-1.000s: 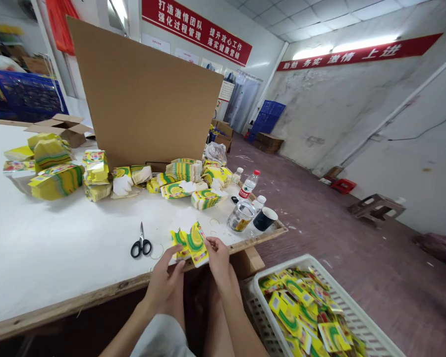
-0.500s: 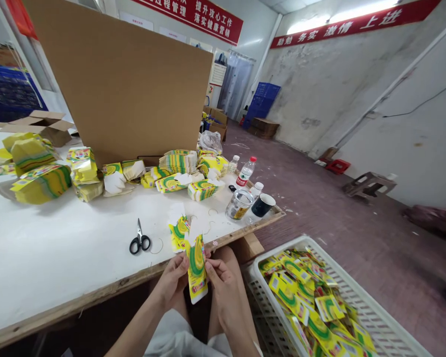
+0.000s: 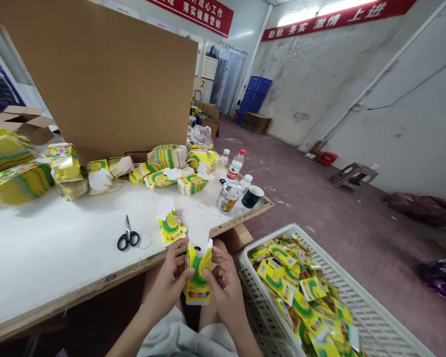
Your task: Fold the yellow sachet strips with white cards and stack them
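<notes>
Between my two hands is a yellow and green printed carton (image 3: 199,277), held upright above my lap with its white top flap standing up. My left hand (image 3: 173,275) grips its left edge, thumb on the front face. On the right edge, my right hand (image 3: 223,277) pinches it the same way. A few flat cartons of the same print (image 3: 171,227) lie on the table just beyond my left hand. Black-handled scissors (image 3: 128,235) rest farther left on the white table (image 3: 78,248). Fingers behind the carton are partly hidden.
A white plastic basket (image 3: 336,270) full of yellow packets stands to my right. Bundled cartons (image 3: 167,156) line the table below a large cardboard sheet (image 3: 115,84). A bottle (image 3: 235,166), a clear jar (image 3: 228,197) and a dark mug (image 3: 252,197) stand near the table's right corner.
The carton was narrow and slanted; now it faces me broader, with its top spread open. Both hands have shifted on its sides. The view has turned slightly right.
</notes>
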`<state>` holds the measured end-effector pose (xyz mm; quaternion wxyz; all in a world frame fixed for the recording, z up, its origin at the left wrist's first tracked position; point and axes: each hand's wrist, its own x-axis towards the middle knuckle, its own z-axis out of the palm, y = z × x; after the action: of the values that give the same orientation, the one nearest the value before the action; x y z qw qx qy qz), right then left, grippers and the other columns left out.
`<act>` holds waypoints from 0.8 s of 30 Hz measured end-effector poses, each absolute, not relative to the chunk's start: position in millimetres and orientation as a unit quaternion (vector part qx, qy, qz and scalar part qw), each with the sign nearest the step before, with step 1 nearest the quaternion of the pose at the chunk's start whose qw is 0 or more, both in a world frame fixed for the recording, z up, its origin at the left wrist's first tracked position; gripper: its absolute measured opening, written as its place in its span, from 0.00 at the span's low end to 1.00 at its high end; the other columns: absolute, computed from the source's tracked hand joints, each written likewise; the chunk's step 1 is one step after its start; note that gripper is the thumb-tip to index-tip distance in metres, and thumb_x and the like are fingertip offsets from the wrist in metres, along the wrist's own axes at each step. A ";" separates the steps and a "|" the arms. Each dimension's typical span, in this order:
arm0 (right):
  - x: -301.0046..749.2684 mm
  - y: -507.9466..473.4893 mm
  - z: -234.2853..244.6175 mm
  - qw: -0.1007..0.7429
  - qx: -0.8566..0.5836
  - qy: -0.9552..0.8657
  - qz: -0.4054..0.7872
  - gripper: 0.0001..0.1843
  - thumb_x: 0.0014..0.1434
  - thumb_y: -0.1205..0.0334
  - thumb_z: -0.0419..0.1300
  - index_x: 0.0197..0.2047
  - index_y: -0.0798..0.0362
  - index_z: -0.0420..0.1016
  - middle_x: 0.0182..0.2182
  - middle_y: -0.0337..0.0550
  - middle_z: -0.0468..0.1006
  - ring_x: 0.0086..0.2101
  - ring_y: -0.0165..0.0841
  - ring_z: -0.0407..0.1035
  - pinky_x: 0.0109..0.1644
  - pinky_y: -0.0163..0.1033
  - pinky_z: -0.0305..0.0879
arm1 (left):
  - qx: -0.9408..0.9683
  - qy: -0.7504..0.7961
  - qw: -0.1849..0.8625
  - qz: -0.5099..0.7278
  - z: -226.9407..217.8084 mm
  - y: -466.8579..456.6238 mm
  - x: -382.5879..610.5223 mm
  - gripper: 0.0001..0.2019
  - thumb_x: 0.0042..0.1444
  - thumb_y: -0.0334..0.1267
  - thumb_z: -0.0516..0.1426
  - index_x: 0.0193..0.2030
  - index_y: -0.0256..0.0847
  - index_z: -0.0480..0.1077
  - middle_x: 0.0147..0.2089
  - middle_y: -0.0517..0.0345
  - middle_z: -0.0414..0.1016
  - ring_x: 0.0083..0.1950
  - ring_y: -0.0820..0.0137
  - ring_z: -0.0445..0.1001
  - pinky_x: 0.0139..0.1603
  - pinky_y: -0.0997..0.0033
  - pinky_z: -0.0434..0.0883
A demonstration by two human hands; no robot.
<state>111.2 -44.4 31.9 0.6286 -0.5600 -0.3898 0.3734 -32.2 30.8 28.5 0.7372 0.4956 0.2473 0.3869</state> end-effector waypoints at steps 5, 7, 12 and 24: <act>132.4 -71.0 43.3 0.595 -0.536 -0.445 0.401 0.19 0.62 0.53 0.62 0.55 0.48 0.70 0.38 0.42 0.77 0.35 0.34 0.71 0.39 0.36 0.68 | 0.553 0.180 0.771 0.259 34.2 17.1 -37.5 0.19 0.62 0.41 0.60 0.58 0.49 0.62 0.49 0.52 0.80 0.48 0.63 0.78 0.47 0.67 0.72; 139.6 -80.1 46.0 0.577 -0.538 -0.450 0.419 0.13 0.64 0.50 0.60 0.46 0.49 0.73 0.30 0.38 0.74 0.29 0.32 0.67 0.33 0.34 0.63 | 0.543 0.157 0.792 0.230 35.2 10.4 -34.3 0.17 0.60 0.41 0.61 0.54 0.48 0.64 0.46 0.55 0.80 0.43 0.66 0.77 0.41 0.71 0.71; 151.0 -95.4 43.5 0.560 -0.583 -0.477 0.345 0.14 0.65 0.51 0.58 0.34 0.52 0.74 0.28 0.39 0.72 0.31 0.32 0.66 0.34 0.34 0.62 | 0.525 0.139 0.814 0.206 35.9 -1.2 -17.1 0.34 0.59 0.44 0.63 0.67 0.53 0.50 0.47 0.52 0.80 0.45 0.63 0.78 0.45 0.65 0.72; 175.4 -101.5 35.8 0.529 -0.653 -0.418 0.344 0.15 0.57 0.58 0.63 0.48 0.50 0.77 0.22 0.34 0.70 0.23 0.31 0.62 0.27 0.34 0.59 | 0.667 0.202 0.690 0.195 26.4 -0.2 6.6 0.21 0.63 0.37 0.56 0.63 0.49 0.65 0.60 0.50 0.75 0.58 0.58 0.74 0.57 0.64 0.70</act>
<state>175.4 -101.5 35.8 0.5294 -0.6532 -0.4183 0.3437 6.6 -0.2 26.4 0.6901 0.6669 0.2021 0.1952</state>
